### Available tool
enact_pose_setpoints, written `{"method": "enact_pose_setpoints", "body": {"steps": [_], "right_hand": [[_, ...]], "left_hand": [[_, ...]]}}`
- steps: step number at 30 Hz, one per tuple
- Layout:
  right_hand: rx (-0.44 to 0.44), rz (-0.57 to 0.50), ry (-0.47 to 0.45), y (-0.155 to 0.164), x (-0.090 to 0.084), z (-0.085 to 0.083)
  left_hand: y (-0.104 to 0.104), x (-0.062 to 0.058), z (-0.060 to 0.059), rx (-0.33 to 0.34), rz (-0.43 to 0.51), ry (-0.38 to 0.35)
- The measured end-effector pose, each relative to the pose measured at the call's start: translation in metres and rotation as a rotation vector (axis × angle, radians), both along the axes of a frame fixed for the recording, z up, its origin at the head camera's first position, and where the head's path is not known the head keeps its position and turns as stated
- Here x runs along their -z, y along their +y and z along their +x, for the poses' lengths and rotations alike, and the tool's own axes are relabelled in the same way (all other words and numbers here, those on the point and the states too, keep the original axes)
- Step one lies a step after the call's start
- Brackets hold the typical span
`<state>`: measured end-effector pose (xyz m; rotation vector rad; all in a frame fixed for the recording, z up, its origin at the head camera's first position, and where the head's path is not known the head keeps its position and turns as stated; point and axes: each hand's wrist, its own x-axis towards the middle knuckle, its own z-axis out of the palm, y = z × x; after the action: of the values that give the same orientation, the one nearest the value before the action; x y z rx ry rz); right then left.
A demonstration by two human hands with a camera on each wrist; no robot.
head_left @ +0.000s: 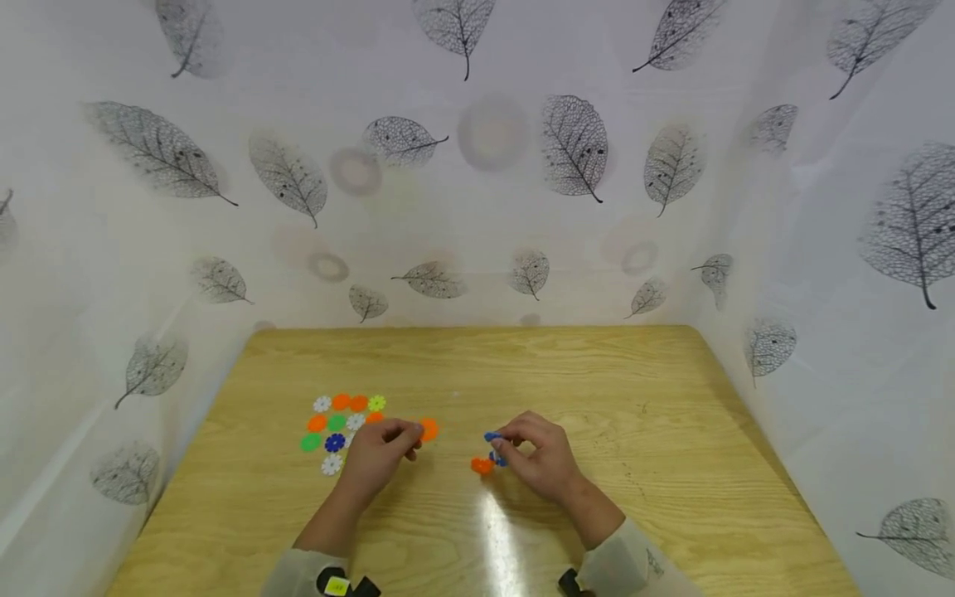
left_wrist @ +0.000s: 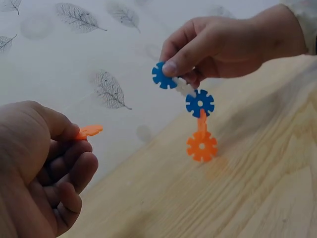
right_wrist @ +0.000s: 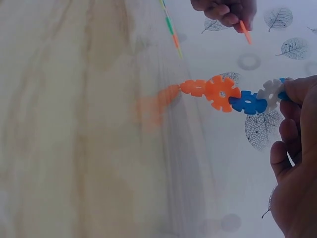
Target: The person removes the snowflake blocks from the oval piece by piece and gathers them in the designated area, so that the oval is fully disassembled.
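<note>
Head view: left hand pinches a single orange disc at its fingertips; right hand pinches a joined blue-white-orange disc chain, hanging below fingers, loose discs beyond left hand.

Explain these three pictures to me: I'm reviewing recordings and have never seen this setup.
No machine here: a person works with bare hands, wearing three cameras. The wide picture comes from the head, the other two from the wrists. On the wooden table lies a cluster of loose snowflake discs, orange, green, white and blue. The right hand pinches a chain of joined discs, blue, white and orange, whose lowest orange disc meets the table. The left hand pinches a single orange disc.
</note>
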<state>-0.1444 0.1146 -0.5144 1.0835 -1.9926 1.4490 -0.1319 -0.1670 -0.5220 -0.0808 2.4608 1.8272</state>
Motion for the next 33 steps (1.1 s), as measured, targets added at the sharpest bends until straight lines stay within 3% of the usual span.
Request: {"method": "enact_pose_setpoints", "body": {"steps": [8,14,21,28,33], "right_hand": [[0.001,-0.003,-0.031,0.002,0.000,0.000],[0.017,0.005,-0.035,0.004,0.000,-0.001],[0.002,0.004,-0.046,0.010,0.032,-0.016],[0.018,-0.011,-0.053,0.005,0.022,-0.013],[0.012,-0.020,-0.053,0.001,0.010,-0.009]], "left_hand": [[-0.020,0.010,0.008,-0.059,-0.073,-0.023],[-0.042,0.009,0.015,-0.103,-0.135,-0.043],[-0.077,0.014,0.024,-0.157,-0.159,-0.110],[-0.107,0.013,0.034,-0.268,-0.222,-0.179],[-0.124,0.017,0.039,-0.299,-0.307,-0.182]]}}
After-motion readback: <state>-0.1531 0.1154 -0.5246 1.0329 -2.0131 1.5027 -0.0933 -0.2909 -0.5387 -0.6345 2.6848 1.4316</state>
